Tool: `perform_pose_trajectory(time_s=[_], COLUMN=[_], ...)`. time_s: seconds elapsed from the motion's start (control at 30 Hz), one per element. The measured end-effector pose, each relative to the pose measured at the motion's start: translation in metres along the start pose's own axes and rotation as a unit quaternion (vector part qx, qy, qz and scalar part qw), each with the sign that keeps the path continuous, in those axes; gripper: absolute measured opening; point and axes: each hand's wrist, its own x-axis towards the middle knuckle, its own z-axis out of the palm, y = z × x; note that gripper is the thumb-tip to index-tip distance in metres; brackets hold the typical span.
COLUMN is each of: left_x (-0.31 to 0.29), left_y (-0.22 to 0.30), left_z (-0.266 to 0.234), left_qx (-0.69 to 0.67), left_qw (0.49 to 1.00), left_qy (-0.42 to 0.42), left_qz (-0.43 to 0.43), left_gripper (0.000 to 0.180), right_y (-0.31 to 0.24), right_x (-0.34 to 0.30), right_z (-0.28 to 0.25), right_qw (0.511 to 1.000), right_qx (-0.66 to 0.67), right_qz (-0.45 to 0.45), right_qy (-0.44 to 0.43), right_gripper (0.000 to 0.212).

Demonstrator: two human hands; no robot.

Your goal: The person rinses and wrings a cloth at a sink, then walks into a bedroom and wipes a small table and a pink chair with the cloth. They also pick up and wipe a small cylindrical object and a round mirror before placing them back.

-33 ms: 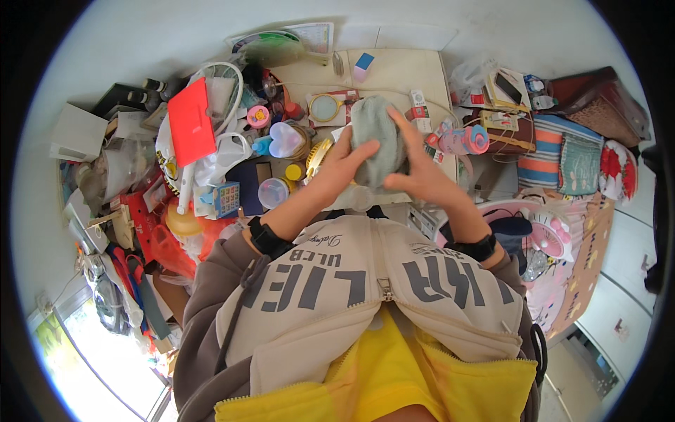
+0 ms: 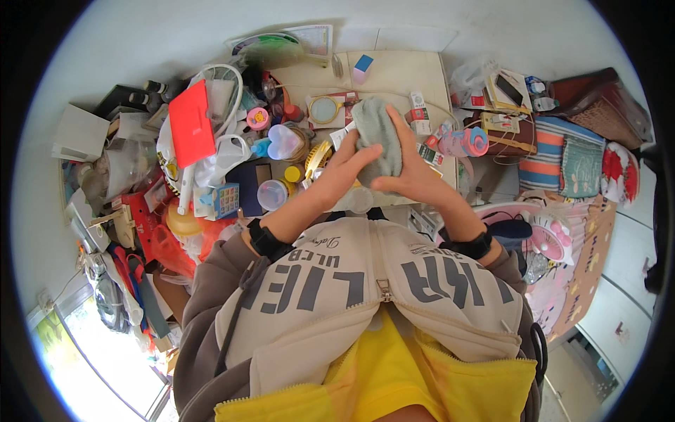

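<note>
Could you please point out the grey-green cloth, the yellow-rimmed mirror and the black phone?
Grey-green cloth (image 2: 376, 128), head view: upper middle.
Yellow-rimmed mirror (image 2: 324, 110), head view: glass centre.
Black phone (image 2: 508, 88), head view: dark face.

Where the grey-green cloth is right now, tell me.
The grey-green cloth is in the head view's upper half, slightly right of centre, held between the left hand and right hand, just right of the round yellow-rimmed mirror.

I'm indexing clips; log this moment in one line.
left hand: holding cloth; right hand: holding cloth; cloth: grey-green, over table; nearby: mirror, pink bottle
</note>
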Motion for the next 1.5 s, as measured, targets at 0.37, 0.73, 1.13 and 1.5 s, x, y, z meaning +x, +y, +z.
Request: perform_pose_trajectory(time_s=[0.37, 0.73, 1.13, 1.5], left_x=[0.043, 0.197, 0.256, 0.312], left_y=[0.032, 0.023, -0.018, -0.065], left_z=[-0.002, -0.101, -0.103, -0.140], left_qx=[0.076, 0.270, 0.328, 0.333], left_qw=[0.996, 0.932, 0.873, 0.873], left_qy=[0.029, 0.241, 0.360, 0.354], left_qz=[-0.048, -0.028, -0.019, 0.027], left_gripper=[0.061, 0.074, 0.094, 0.066], right_y=[0.064, 0.101, 0.187, 0.164], right_x=[0.019, 0.151, 0.274, 0.229], right_z=[-0.092, -0.122, -0.069, -0.127], right_qw=[0.743, 0.954, 0.775, 0.940], right_qx=[0.529, 0.132, -0.630, -0.270], right_qz=[0.406, 0.251, -0.025, 0.201], right_qy=[0.052, 0.094, -0.043, -0.058], right_gripper=[0.043, 0.044, 0.052, 0.059])
